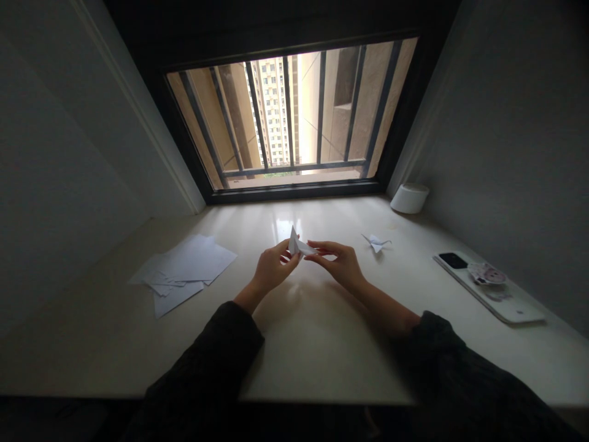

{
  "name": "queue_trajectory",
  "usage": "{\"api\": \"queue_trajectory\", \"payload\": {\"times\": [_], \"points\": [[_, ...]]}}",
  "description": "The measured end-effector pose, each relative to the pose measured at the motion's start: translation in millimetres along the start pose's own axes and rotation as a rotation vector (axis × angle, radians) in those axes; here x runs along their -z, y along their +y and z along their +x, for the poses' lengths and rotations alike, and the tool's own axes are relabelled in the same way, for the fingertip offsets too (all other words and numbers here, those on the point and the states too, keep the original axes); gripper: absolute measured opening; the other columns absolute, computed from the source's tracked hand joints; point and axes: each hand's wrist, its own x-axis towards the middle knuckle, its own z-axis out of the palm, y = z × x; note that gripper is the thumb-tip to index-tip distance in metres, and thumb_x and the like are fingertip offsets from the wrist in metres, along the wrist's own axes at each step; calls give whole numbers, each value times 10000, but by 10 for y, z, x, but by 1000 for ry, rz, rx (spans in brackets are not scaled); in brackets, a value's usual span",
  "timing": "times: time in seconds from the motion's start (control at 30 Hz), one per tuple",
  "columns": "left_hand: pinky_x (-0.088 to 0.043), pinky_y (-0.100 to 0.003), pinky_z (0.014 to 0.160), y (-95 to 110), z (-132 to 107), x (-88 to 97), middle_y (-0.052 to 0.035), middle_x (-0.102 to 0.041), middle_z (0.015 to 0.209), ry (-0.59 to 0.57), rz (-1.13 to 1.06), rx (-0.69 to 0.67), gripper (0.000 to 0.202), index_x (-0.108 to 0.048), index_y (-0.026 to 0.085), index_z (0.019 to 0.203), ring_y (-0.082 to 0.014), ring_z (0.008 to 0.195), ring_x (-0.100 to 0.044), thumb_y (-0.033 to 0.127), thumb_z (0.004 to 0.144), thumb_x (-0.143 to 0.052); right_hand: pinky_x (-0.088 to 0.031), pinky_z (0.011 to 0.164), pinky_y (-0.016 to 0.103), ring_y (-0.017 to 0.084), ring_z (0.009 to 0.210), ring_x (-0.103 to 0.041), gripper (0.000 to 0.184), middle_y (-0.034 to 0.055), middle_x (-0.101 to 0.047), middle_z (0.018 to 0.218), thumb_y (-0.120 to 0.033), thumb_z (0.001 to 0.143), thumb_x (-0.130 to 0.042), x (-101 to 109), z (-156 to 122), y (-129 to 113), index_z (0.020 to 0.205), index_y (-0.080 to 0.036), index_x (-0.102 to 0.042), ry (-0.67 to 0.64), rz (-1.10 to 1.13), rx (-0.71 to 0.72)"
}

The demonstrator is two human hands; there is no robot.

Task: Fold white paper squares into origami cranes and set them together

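My left hand (pixel 271 267), right hand (pixel 338 261): pinching folded paper (pixel 298 247) above pale glossy desk (pixel 313 331); barred window (pixel 289 113) ahead, loose sheets (pixel 184 270) left.

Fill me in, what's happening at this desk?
A person is holding a small folded white paper piece between both hands, the left hand and right hand pinching it just above the pale desk under a barred window. A finished-looking folded paper figure lies to the right. Loose white sheets lie on the left; a phone lies at the right edge, and a white round container stands near the window.
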Motion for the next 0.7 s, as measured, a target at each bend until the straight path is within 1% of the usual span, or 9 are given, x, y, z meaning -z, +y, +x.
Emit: {"api": "queue_trajectory", "payload": {"times": [0.17, 0.27, 0.37, 0.47, 0.6, 0.7], "points": [[-530, -244, 622, -18, 0, 5, -12, -694, 789, -9, 74, 4, 390, -603, 215, 1192, -138, 665, -641, 308, 816, -556, -568, 737, 365, 213, 788, -678, 357, 62, -733, 945, -385, 665, -765, -2, 6, -13, 988, -239, -725, 0, 9, 64], [-521, -242, 621, -13, -8, 5, -11, -692, 782, -31, 88, 17, 381, -606, 219, 1185, -137, 660, -641, 305, 818, -552, -556, 687, 346, 199, 745, -667, 299, 55, -734, 896, -377, 694, -743, 4, 3, -28, 958, -237, -729, 12, -47, 83], [-516, -242, 634, 4, -13, 0, -18, -702, 804, -45, 77, 17, 397, -613, 222, 1175, -143, 678, -646, 376, 812, -578, -541, 663, 335, 188, 702, -656, 250, 45, -731, 822, -382, 716, -726, 11, -7, -34, 918, -235, -733, 22, -129, 100], [-507, -246, 628, 12, -8, -1, -27, -706, 787, -32, 89, 27, 440, -635, 216, 1146, -148, 659, -640, 465, 785, -605, -538, 661, 331, 181, 682, -653, 229, 42, -728, 803, -392, 730, -712, 9, -12, -22, 893, -233, -732, 26, -165, 121], [-486, -245, 599, 3, 8, 5, -29, -699, 746, -28, 110, 32, 419, -658, 212, 1108, -150, 624, -627, 491, 810, -566, -538, 648, 327, 176, 673, -651, 223, 38, -729, 815, -401, 746, -696, 7, -9, 1, 899, -244, -732, 37, -171, 144], [-485, -247, 608, -11, 14, 1, -31, -708, 791, -37, 92, 33, 400, -657, 220, 1103, -160, 657, -641, 487, 825, -546, -538, 638, 324, 174, 678, -649, 215, 39, -727, 824, -391, 772, -670, 13, -5, 1, 926, -255, -734, 19, -173, 175]]}}
